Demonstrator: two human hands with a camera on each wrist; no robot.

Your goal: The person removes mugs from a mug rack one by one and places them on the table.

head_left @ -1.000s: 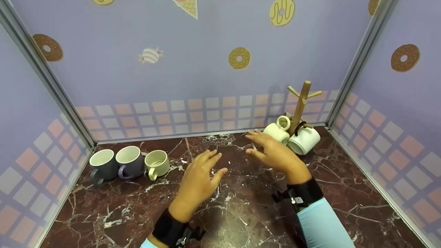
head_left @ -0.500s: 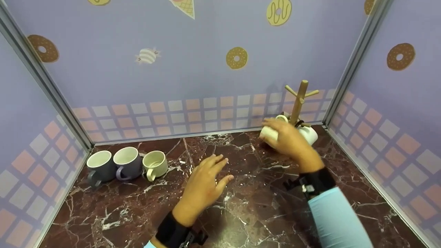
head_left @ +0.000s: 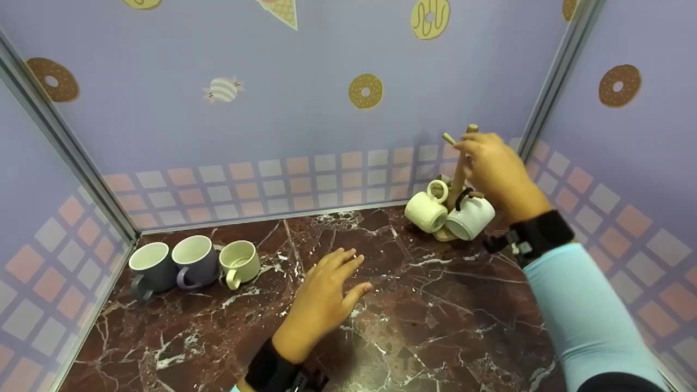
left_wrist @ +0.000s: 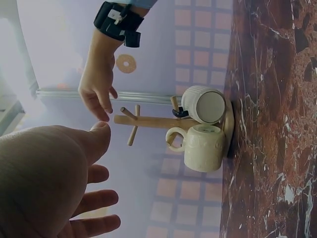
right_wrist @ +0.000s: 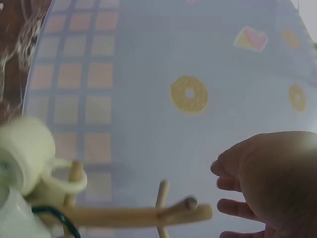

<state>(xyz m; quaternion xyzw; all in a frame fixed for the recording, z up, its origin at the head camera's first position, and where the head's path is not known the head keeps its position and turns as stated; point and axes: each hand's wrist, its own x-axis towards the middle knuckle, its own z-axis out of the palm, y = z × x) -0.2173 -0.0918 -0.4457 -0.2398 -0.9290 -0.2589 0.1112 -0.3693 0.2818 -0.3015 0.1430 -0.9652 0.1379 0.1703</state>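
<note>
A wooden mug tree stands at the back right, with a cream mug and a white ribbed mug on its lower pegs. The white mug has a dark handle. My right hand is by the top of the tree, fingers loosely bent and holding nothing. In the right wrist view its fingertips show a gap from the top of the post. Over the middle of the table, my left hand hovers with fingers spread, nothing in it.
On the left, a dark grey mug, a purple mug and a pale green mug stand upright in a row on the dark red marbled table. Patterned panels enclose the back and sides.
My right hand has gone from in front of the cream mug up and right to the top of the mug tree. The left hand has hardly shifted. The mugs stay in place.
</note>
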